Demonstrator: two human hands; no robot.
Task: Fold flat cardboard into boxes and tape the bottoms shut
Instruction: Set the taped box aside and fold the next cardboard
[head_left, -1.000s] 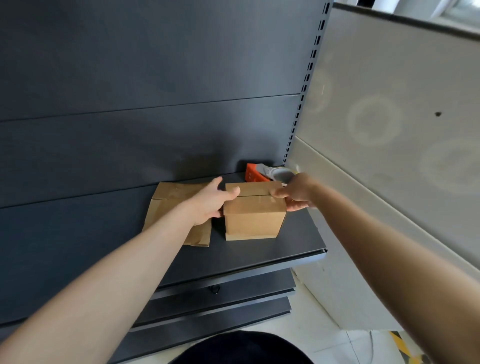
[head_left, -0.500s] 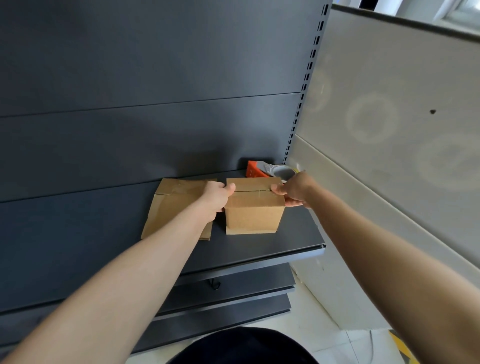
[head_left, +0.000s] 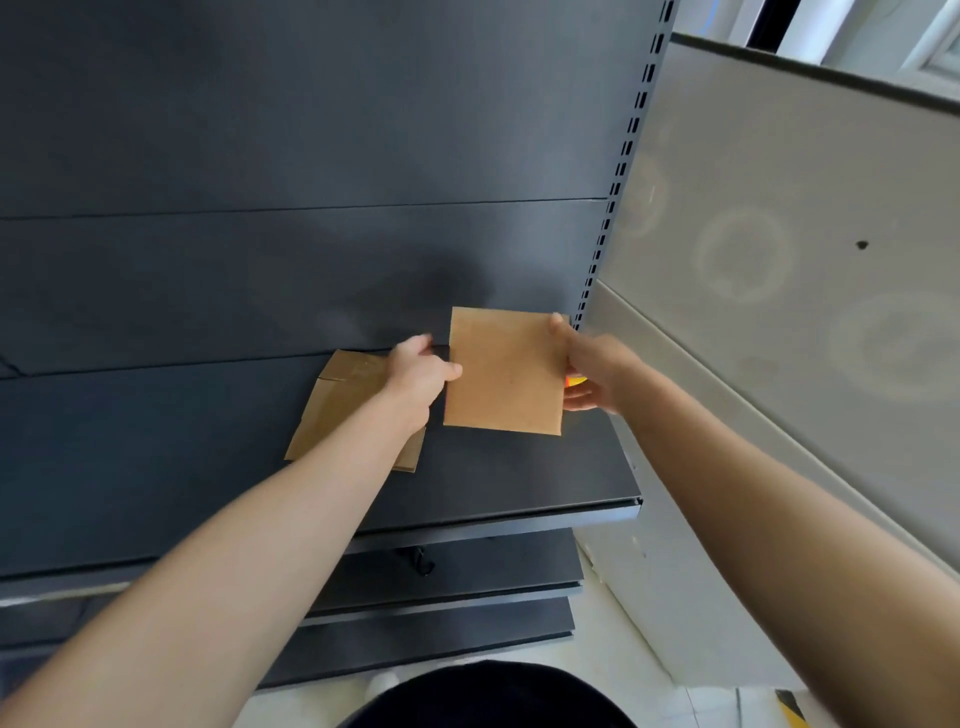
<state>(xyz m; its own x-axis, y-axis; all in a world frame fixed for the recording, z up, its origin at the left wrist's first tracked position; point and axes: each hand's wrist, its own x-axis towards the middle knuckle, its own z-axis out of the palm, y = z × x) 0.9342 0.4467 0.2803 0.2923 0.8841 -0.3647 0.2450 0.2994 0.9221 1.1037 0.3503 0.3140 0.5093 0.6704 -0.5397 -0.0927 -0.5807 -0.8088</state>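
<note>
Box (head_left: 504, 369) turned: the seamed top seen a second ago is out of sight, and a plain broad face now looks at the camera. Left hand (head_left: 418, 371) has shifted from the top corner to the left edge, thumb on the face. Right hand (head_left: 592, 369) now grips the right edge. Tape dispenser (head_left: 574, 382) is mostly hidden behind the box, only a bright sliver showing.

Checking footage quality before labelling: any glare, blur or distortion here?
Head view: pale ring-shaped flares on the grey wall panel; wide-angle stretch toward the frame edges; left hand slightly blurred; cardboard box throws a soft shadow on the dark back panel.
</note>
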